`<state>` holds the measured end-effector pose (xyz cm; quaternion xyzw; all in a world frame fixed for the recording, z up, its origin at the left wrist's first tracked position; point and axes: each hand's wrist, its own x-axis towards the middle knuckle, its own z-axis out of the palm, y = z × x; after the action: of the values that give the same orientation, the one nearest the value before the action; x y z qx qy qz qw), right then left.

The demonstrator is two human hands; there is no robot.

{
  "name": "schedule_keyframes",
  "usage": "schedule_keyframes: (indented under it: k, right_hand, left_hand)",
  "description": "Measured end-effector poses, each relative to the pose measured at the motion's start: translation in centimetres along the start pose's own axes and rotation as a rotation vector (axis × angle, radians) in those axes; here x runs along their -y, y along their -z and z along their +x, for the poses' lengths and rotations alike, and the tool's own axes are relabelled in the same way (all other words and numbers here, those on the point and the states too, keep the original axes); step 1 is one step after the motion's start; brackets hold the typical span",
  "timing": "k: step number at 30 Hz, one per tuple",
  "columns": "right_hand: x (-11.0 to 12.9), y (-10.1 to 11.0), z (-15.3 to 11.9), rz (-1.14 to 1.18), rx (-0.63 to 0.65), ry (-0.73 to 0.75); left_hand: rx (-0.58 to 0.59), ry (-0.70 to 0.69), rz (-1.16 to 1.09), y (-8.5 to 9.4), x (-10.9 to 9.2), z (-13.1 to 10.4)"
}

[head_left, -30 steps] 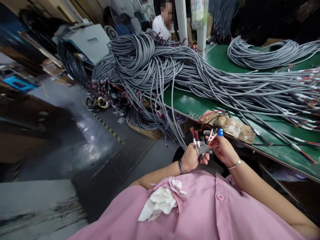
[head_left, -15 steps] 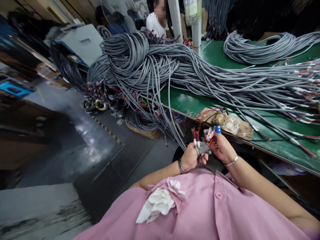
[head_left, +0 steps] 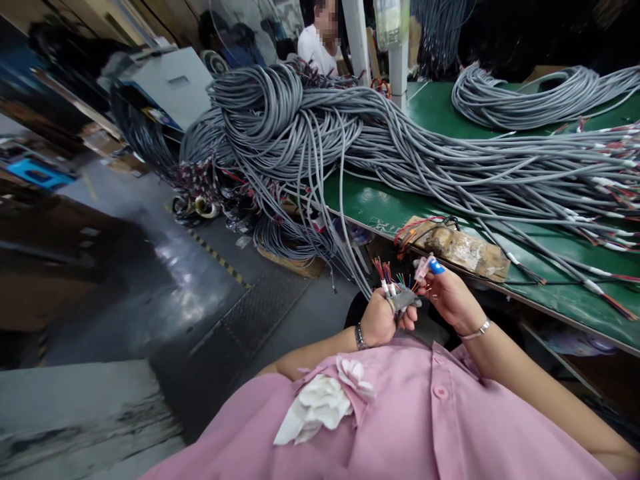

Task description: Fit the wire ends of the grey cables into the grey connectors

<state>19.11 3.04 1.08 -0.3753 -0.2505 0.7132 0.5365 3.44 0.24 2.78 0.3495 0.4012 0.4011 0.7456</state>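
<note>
Low in front of my chest, my left hand is closed around the ends of several grey cables, with grey wrapping on its thumb. White-banded cable ends with dark red and purple wires stick up from that grip. Thin coloured wires fan out beside them toward my right hand. That hand is pinched on a small pale pink clip-like tool, its thumb capped in a blue cover. Some orange wire tips lie close to its fingers; whether they are touched is hidden.
A green table carries a large heap of grey cables and another coil. A taped wooden block with wires lies at its near edge. A person in white sits behind. A grey machine stands left.
My right hand has moved slightly right and down, and the pink tool has tilted with it. The coloured wires in my left hand are more spread. The view has shifted a little.
</note>
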Motion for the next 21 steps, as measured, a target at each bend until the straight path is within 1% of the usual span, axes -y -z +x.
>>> schedule_keyframes:
  k: [3, 8, 10, 17, 21]
  right_hand:
    - [-0.1, 0.1, 0.2, 0.026, -0.032, 0.008]
    - [0.2, -0.2, 0.3, 0.031, -0.011, -0.001]
    - [0.3, -0.4, 0.2, 0.032, -0.023, -0.007]
    - [0.6, -0.6, 0.2, 0.074, -0.044, -0.073]
    - [0.3, -0.4, 0.7, 0.107, -0.029, -0.038]
  left_hand:
    - [0.002, -0.002, -0.004, -0.1, -0.1, 0.2]
    - [-0.014, -0.008, -0.008, -0.1, 0.0, 0.7]
    - [-0.016, 0.001, 0.001, 0.0, 0.1, 0.8]
    - [-0.009, 0.010, -0.003, 0.2, 0.3, 1.2]
    - [-0.006, 0.008, 0.002, 0.3, 0.6, 1.3]
